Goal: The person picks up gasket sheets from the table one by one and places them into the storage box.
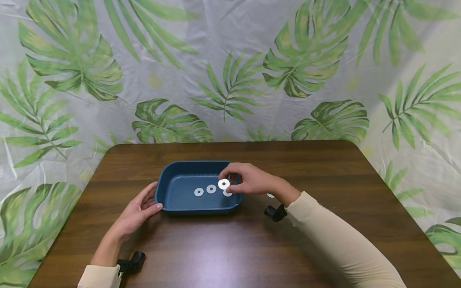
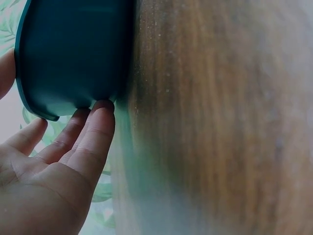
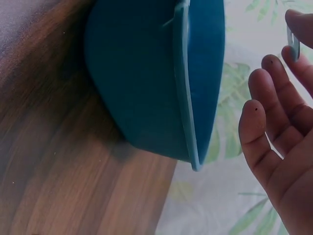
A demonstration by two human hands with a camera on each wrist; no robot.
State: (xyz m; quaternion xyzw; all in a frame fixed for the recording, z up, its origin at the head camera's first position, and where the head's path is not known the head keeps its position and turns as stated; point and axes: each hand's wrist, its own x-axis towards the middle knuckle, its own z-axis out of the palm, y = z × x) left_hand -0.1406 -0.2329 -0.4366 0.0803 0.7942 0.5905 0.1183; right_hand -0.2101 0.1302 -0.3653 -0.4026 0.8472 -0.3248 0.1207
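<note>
A blue rectangular dish stands on the table with three flat washers lying inside it, such as the left one and the middle one. The third is partly covered by the held washer. My left hand holds the dish at its left end, thumb at the near corner and fingertips against the outer wall. Over the right part of the dish, my right hand pinches another washer between thumb and index finger. The right wrist view shows this washer edge-on, above the rim, the other fingers spread.
One more pale washer lies on the brown wooden table right of the dish, mostly hidden by my right wrist. Black wrist mounts hang at both sleeves. A leaf-printed cloth hangs behind the table's far edge.
</note>
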